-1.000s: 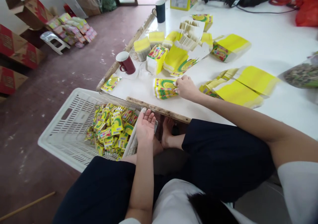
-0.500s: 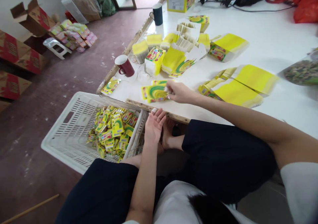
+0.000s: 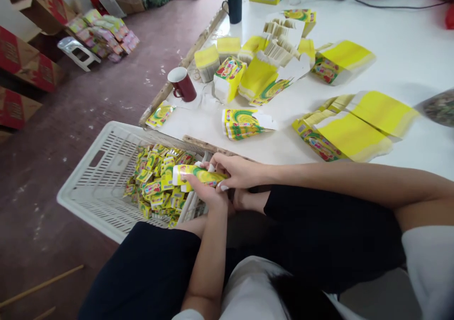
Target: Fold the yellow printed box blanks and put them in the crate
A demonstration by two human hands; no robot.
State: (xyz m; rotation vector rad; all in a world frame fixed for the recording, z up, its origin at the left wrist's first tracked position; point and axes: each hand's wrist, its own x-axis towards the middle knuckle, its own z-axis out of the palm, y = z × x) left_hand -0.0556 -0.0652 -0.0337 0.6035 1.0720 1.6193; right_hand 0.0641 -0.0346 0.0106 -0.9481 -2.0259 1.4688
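Both of my hands hold a yellow-and-green printed carton (image 3: 194, 172) with a white end flap, over the near edge of the table. My left hand (image 3: 212, 197) grips it from below, thumb across its face. At its right end, the fingers of my right hand (image 3: 238, 169) close round it; white coverings show on some fingertips. Whether it is one carton or more than one, I cannot tell. A fanned stack of flat cartons (image 3: 244, 122) lies on the table just beyond. Below and left, a white plastic basket (image 3: 87, 182) holds many small filled yellow packs (image 3: 152, 178).
On the white table (image 3: 383, 31) stand a maroon mug (image 3: 184, 85), a dark mug (image 3: 234, 7) and bundles of flat yellow cartons (image 3: 354, 126). An open box of cartons (image 3: 260, 76) leans mid-table. A single pack (image 3: 160, 115) lies at the corner. Cardboard boxes (image 3: 28, 59) and a stool (image 3: 78, 52) are on the floor.
My right hand has drawn a carton from the stack on the table toward me. My left hand, open and palm up before, now grips it too. The view has shifted slightly.
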